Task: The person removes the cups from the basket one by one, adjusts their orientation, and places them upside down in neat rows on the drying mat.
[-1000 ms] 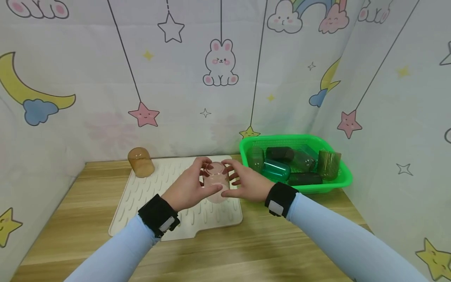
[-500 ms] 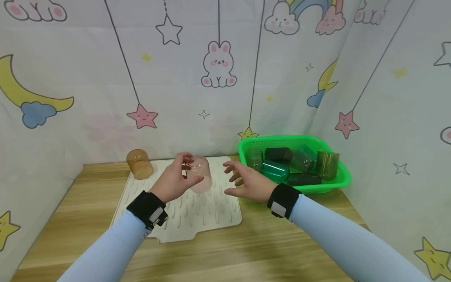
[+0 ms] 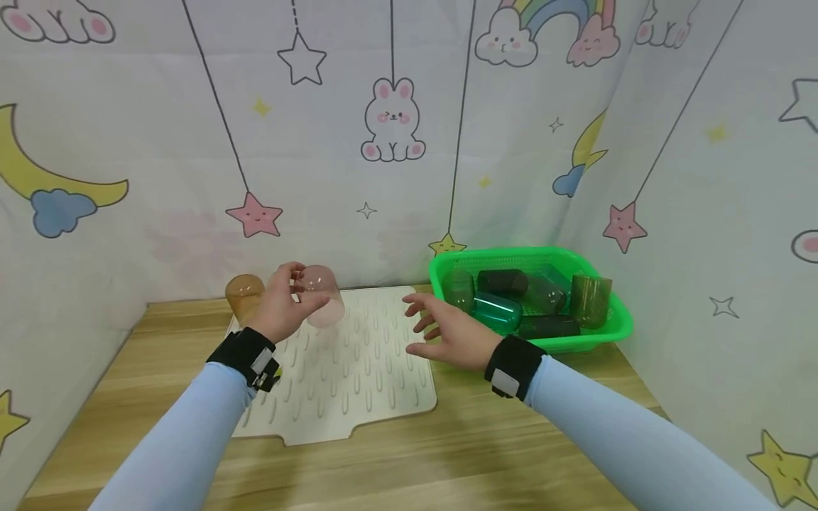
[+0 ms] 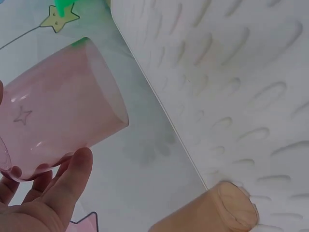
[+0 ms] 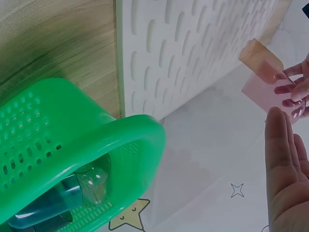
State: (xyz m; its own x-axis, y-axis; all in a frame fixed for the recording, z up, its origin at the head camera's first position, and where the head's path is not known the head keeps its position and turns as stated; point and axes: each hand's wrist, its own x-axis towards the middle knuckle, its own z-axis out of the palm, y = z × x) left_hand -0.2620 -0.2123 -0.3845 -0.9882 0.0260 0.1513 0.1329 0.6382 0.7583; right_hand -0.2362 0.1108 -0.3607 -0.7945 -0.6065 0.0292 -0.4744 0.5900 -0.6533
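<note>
My left hand grips a clear pink cup from its left side, thumb in front and fingers behind. The cup is bottom up, its open rim facing down toward the white draining mat; in the left wrist view the pink cup is apart from the mat. An amber cup stands upside down at the mat's back left corner, partly hidden by the left hand. Over the mat's right edge, my right hand hovers with relaxed fingers and holds nothing.
A green plastic basket stands at the back right. Inside lie several cups, among them a teal cup, and an olive cup stands at its right end. A wooden table lies underneath, with a patterned curtain behind.
Both hands were at the pink cup; the right hand let go. The left hand carried the cup leftward and back, toward the amber cup. The right hand stayed nearly in place.
</note>
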